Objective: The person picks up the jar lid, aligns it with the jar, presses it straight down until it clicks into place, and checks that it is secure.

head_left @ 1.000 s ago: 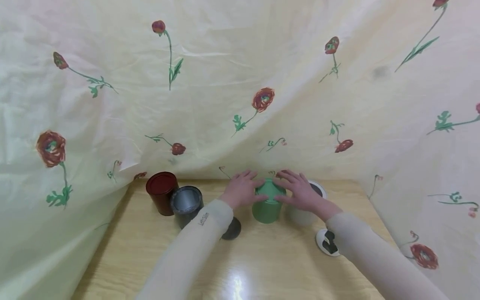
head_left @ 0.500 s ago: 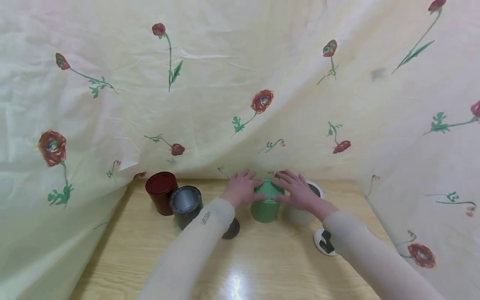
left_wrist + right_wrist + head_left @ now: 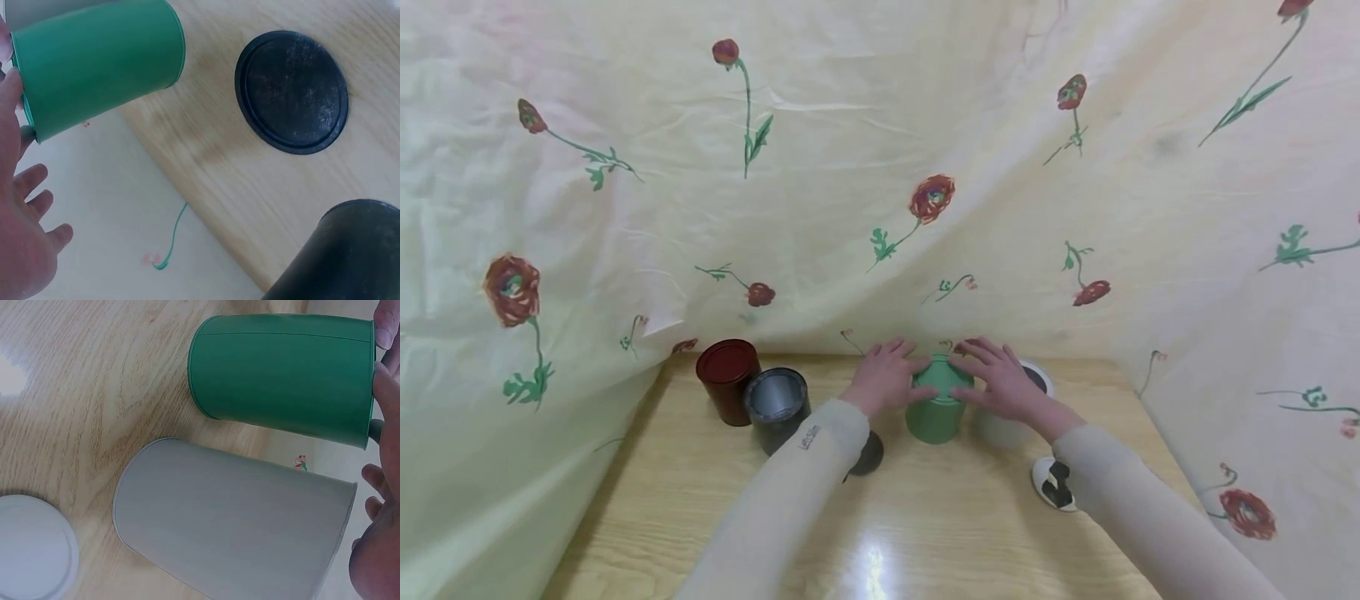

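A green can (image 3: 934,423) stands upright on the wooden table, its green lid (image 3: 942,377) on top. From the left, my left hand (image 3: 886,379) touches the lid's edge with thumb and forefinger, the other fingers spread behind. My right hand (image 3: 1003,385) does the same from the right side. In the left wrist view, fingertips lie at the top rim of the green can (image 3: 100,62). The right wrist view shows the thumb and a finger at that rim of the can (image 3: 281,372), with a light grey can (image 3: 231,519) beside it.
A dark red can (image 3: 728,383) and a dark open-topped can (image 3: 775,412) stand at the back left. A black round lid (image 3: 291,92) lies near my left forearm. On the right lies a white round lid (image 3: 34,550). Flowered cloth (image 3: 820,208) hangs behind the table.
The view shifts slightly with the head. Both hands stay at the green can's lid, and the cans and loose lids keep their places.
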